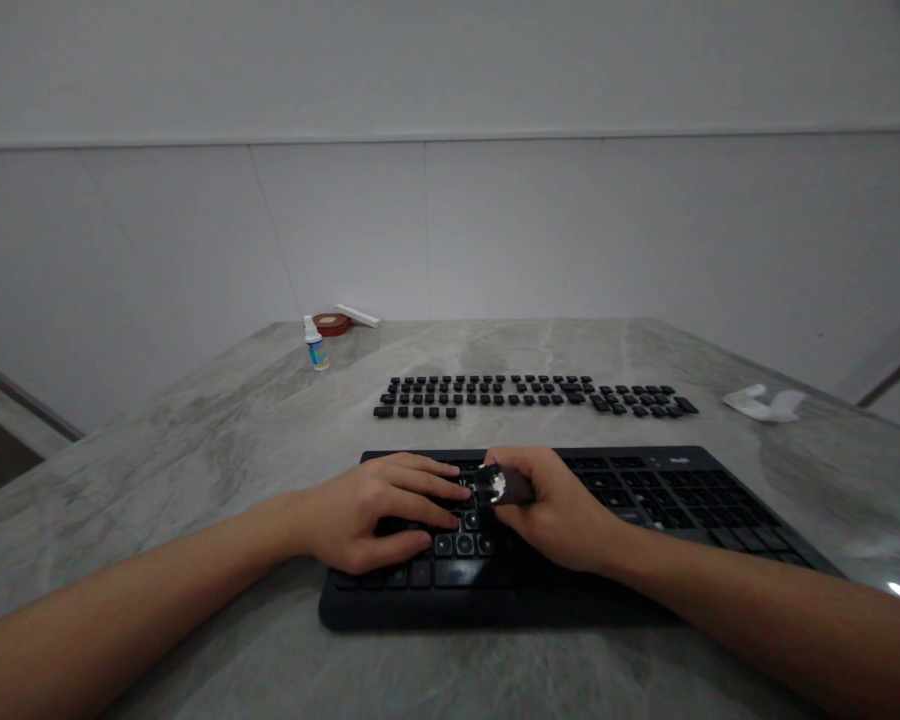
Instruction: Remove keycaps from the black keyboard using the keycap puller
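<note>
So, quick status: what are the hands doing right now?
Left hand flat on the keyboard. Right hand grips a small dark tool over the keys. Pulled keycaps lined up behind. Nothing in the way.

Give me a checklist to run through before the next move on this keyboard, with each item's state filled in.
1. Left hand steadies the keyboard: ok, flat on the keys.
2. Right hand grips the small dark tool: ok.
3. Tool tip seated on a key: cannot tell, fingers hide it.
4. Removed keycaps laid in rows behind the keyboard: ok.
5. Spray bottle upright: ok.
6. White cloth nearby: ok, far right.
</note>
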A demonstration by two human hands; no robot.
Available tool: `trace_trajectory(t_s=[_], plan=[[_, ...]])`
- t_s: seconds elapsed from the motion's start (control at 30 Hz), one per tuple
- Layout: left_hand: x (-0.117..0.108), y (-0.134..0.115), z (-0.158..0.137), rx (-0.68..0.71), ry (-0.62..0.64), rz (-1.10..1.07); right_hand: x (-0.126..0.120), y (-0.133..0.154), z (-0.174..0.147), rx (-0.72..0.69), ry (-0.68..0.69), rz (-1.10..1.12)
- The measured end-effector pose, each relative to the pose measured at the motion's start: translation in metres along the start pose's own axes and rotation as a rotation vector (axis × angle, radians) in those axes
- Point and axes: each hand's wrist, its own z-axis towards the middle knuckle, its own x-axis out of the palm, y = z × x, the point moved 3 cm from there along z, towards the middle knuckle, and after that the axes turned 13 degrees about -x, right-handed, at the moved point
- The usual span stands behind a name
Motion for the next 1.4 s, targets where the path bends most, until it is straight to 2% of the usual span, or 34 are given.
trace_trajectory(t_s=[0.2, 0.33, 0.47, 1.4], plan=[[-0.0001, 0.0009, -0.0005, 0.031, -0.017, 0.004, -0.0020, 0.0017, -0.0004, -0.046, -0.052, 0.078], [0.0002, 0.0007, -0.0002, 0.019, 0.005, 0.016, 0.0011, -0.0018, -0.0003, -0.025, 0.032, 0.113], [-0.0006, -0.0006, 0.0003, 0.030, -0.012, 0.025, 0.0018, -0.0048, 0.0002, 0.009, 0.026, 0.094], [0.0000, 0.0002, 0.0001, 0.011, 0.016, 0.008, 0.0005, 0.0028, -0.0001, -0.015, 0.032, 0.046]])
